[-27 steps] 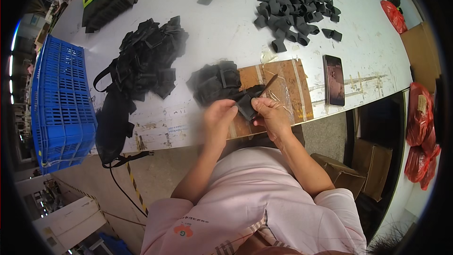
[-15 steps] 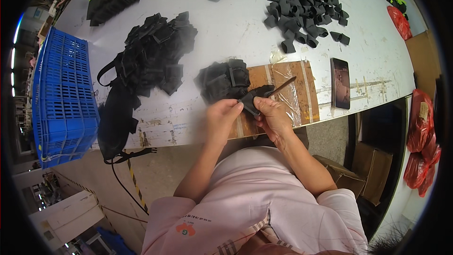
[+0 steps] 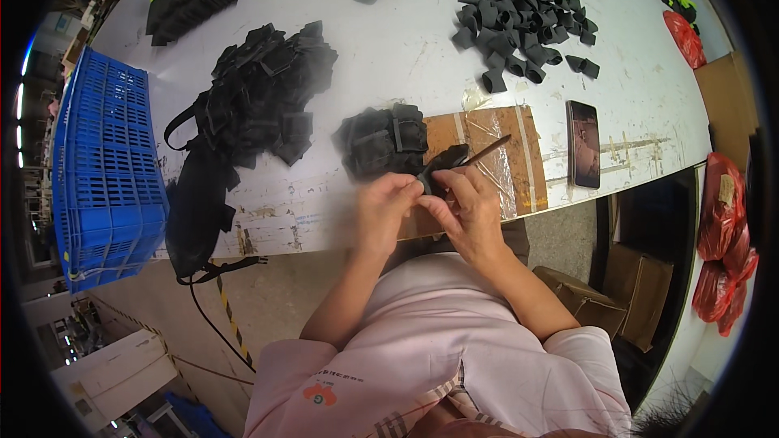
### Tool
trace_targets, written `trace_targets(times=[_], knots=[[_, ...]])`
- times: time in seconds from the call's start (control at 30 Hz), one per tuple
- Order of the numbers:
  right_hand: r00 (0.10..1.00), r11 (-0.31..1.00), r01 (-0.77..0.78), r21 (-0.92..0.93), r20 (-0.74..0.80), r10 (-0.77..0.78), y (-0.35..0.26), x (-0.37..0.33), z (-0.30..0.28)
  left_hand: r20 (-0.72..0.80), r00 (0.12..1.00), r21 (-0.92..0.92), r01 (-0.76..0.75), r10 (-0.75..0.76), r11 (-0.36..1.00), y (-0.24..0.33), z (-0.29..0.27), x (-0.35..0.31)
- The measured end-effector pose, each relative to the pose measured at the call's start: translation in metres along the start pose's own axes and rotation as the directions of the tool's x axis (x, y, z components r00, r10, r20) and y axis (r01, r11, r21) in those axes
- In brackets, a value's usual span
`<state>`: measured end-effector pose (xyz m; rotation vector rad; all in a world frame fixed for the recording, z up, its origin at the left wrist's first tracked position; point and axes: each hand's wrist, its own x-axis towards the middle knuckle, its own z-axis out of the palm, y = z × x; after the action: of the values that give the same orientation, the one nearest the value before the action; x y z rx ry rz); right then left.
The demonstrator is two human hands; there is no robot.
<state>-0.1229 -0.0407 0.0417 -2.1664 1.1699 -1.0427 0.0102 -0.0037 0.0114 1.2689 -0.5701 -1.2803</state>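
Pinching near end of black fabric piece (image 3: pixel 445 160): left grip (image 3: pixel 383 207); right grip (image 3: pixel 477 215) alongside, cannot tell if closed.

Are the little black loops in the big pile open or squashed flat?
Some loops are open: their hollow middles show. For others I cannot tell; they overlap.

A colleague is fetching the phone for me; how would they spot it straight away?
Start at the white table and find the brown board by the right hand. Just right of that board lies the phone. Unlike the pile of dark loops beyond it, it is a single flat rectangle with a glossy face.
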Motion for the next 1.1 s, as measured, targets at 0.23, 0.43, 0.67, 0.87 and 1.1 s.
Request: trace_targets(times=[0.23,0.43,0.67,0.87,1.1], knots=[[0.995,0.975,-0.066,0.213,0.084,0.049,-0.011,0.003,-0.003,0.059,0.997,0.095,-0.046,0.041,0.994,0.018,0.003,-0.01],[0.997,0.994,-0.044,0.097,0.061,0.039,-0.014,-0.005,-0.016,0.23,0.973,-0.051,0.009,0.003,0.999,0.014,0.011,-0.008],[0.998,0.999,0.018,0.045,0.053,-0.02,-0.008,-0.006,-0.011,0.277,0.959,-0.177,0.115,-0.062,0.978,0.013,0.005,-0.01],[0.999,0.982,-0.039,0.185,-0.012,0.042,-0.013,-0.003,-0.018,0.237,0.964,-0.082,-0.106,0.122,0.991,0.015,0.021,-0.01],[0.993,0.993,0.117,0.027,0.014,-0.118,-0.018,0.005,-0.018,0.165,0.984,-0.005,-0.073,0.073,0.997,0.019,0.015,-0.015]])
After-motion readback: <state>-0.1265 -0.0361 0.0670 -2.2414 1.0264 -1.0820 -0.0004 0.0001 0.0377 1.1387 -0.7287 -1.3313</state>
